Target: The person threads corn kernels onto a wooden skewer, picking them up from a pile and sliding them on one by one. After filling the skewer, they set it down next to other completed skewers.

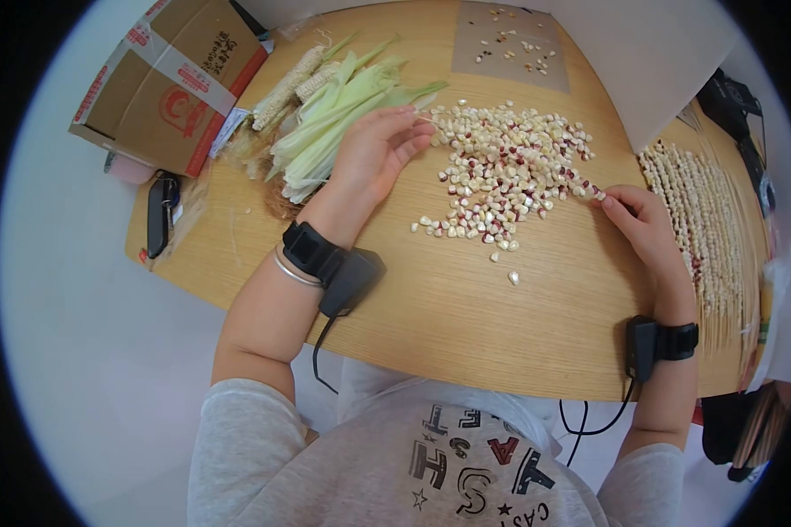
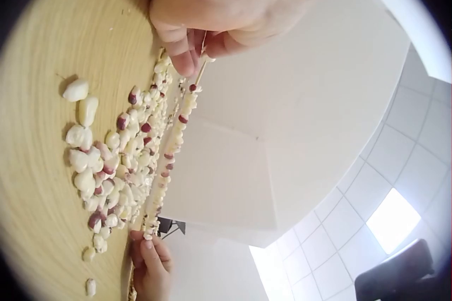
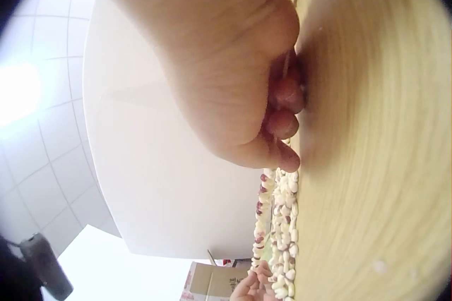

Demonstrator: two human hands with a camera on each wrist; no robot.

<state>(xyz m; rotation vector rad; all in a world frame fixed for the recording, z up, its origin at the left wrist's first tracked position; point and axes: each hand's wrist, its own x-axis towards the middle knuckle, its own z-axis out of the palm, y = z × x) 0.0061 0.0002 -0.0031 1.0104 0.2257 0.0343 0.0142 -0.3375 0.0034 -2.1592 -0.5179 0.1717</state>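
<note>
A thin skewer strung with cream and dark red corn kernels (image 2: 169,160) spans the gap between my hands. My left hand (image 1: 382,149) pinches its bare end between thumb and fingers, beside the corn husks. At the other end, my right hand (image 1: 646,228) grips the skewer between thumb and curled fingers, low over the table. Below the skewer lies a loose heap of corn kernels (image 1: 492,198), cream with some dark red ones. In the right wrist view the right hand (image 3: 233,89) hides the skewer's near end.
Green corn husks (image 1: 334,123) and a stripped cob (image 1: 290,88) lie left of the heap. A cardboard box (image 1: 176,79) stands at the back left. Several kernel-strung skewers (image 1: 703,220) lie at the right beside a white partition (image 1: 620,61). More kernels rest on a grey mat (image 1: 510,57).
</note>
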